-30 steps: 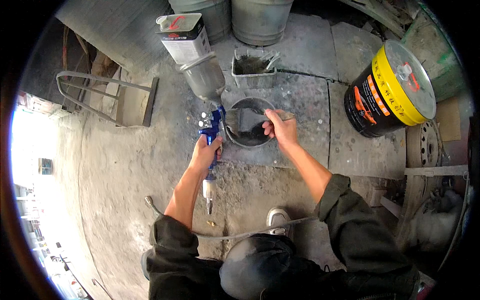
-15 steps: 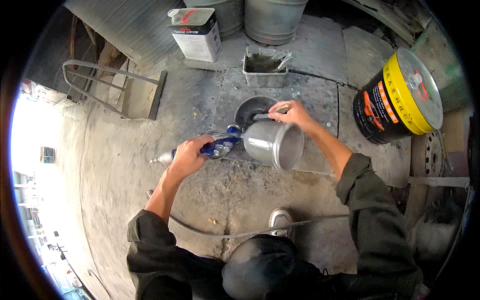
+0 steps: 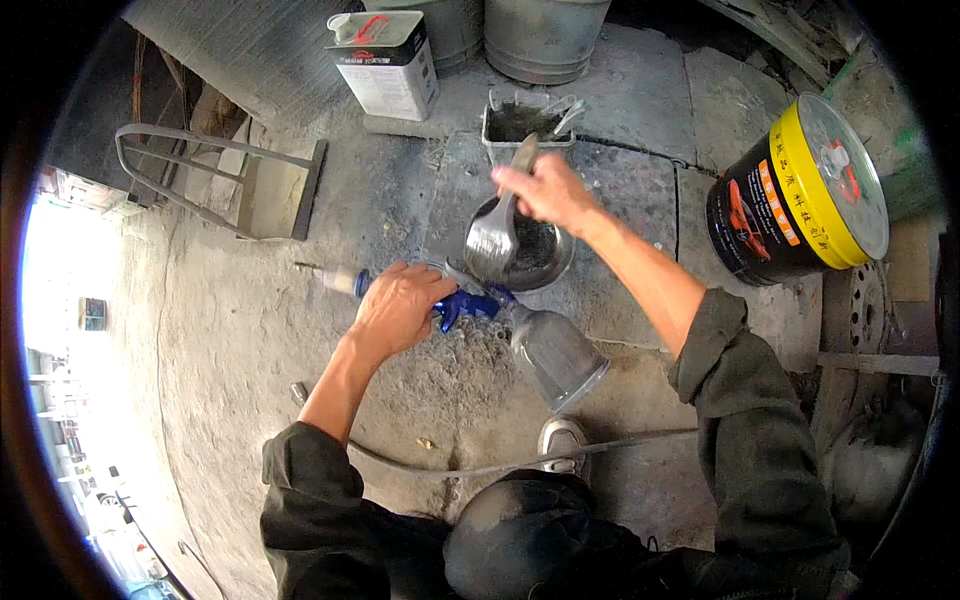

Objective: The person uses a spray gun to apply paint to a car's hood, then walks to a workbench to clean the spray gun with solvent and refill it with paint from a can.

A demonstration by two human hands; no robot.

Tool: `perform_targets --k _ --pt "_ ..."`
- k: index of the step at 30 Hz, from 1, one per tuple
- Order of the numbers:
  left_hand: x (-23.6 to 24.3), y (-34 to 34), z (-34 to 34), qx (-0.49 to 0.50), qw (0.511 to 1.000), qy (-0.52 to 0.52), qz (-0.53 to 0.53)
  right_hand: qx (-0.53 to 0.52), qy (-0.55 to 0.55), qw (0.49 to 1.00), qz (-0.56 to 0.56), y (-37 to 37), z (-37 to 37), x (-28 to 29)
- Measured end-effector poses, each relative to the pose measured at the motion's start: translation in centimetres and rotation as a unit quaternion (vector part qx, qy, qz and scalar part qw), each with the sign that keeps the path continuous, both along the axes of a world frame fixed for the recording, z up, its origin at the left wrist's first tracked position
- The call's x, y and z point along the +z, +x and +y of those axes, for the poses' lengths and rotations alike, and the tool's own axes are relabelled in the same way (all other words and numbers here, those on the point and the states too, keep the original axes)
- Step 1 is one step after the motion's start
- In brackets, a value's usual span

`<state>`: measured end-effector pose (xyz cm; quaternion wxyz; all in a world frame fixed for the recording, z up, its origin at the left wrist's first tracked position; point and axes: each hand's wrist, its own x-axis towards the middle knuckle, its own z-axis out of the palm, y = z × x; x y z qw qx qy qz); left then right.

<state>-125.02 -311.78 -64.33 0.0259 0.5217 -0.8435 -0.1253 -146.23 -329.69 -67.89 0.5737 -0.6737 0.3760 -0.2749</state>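
Note:
My left hand (image 3: 402, 308) is closed round the handle of a blue spray gun (image 3: 468, 308), which lies sideways in the air above the floor. A cloudy see-through cup (image 3: 556, 355) is fixed to the gun and tilts down to the right, its wide rim toward me. In my right hand (image 3: 552, 192) is a flat paint brush (image 3: 494, 240), held by its handle with the bristles pointing down. The brush hangs over a dark round bowl (image 3: 560, 268); whether its bristles touch what is inside I cannot tell.
Beyond the bowl stands a grey rectangular tub (image 3: 520, 122) with dark contents. A white and black metal can (image 3: 388, 75) is at the far left, near large grey buckets (image 3: 540, 40). A black and yellow drum (image 3: 790, 200) stands right. A hose (image 3: 480, 470) crosses the floor near my shoe (image 3: 563, 440).
My right hand has moved away from the cup, turning the brush bristles-down over the bowl. The spray gun's cup has swung down and toward me.

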Motion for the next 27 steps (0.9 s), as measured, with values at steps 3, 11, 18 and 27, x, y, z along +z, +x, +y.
perform_targets --k 3,11,18,27 --pt "0.2 0.0 -0.4 -0.013 0.999 -0.003 -0.034 -0.028 -0.096 0.992 0.075 -0.2 -0.4 -2.4" --pt "1.0 0.4 -0.3 -0.025 0.996 -0.019 -0.080 0.009 -0.155 0.972 0.179 -5.0 -1.1 -5.6" --pt "0.8 -1.6 -1.0 -0.101 0.977 -0.116 -0.150 -0.025 -0.114 0.978 0.171 1.0 -1.6 1.3" --pt "1.8 -0.6 0.1 -0.092 0.981 -0.111 -0.131 -0.128 -0.152 0.967 0.160 -0.2 -2.9 -3.4"
